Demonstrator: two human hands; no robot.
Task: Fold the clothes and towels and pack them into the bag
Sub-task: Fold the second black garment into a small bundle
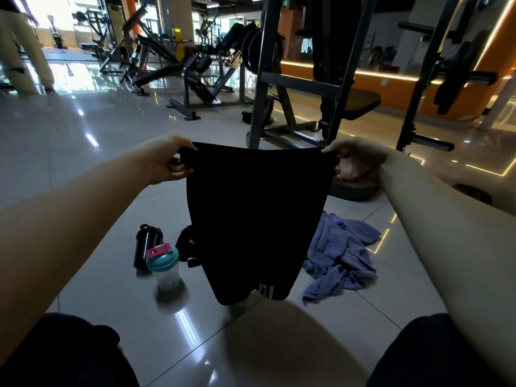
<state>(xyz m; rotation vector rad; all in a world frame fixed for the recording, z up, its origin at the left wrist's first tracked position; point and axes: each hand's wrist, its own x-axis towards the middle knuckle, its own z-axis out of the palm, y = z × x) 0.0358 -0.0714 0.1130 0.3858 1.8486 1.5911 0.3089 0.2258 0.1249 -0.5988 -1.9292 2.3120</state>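
Early going, by the look of it: pinching black shorts [257, 213] unfolded by the waistband corners with left hand [170, 160] and right hand [354, 160], with crumpled blue towel [340, 255] behind the shorts yet to fold, no bag seen.

Gym hall. Floor [69, 141] is glossy pale-grey tile w/ dark grout lines, mirroring ceiling lights as white streaks. Bright windows [53, 15] at far left back wash out that corner. A dark steel rack [301, 84] stands centre, upright posts + crossbar, w/ a padded bench seat [363, 103] just behind on the right. Weight plates [255, 50] hang beside the rack's left post. Angled press machines [195, 79] fill the middle ground btwn rack and windows. The orange wall [405, 93] at right carries a warm LED strip [385, 75] (a similar glowing line [487, 171] runs in the floor below). A person in pale trousers [25, 57] stands far left.
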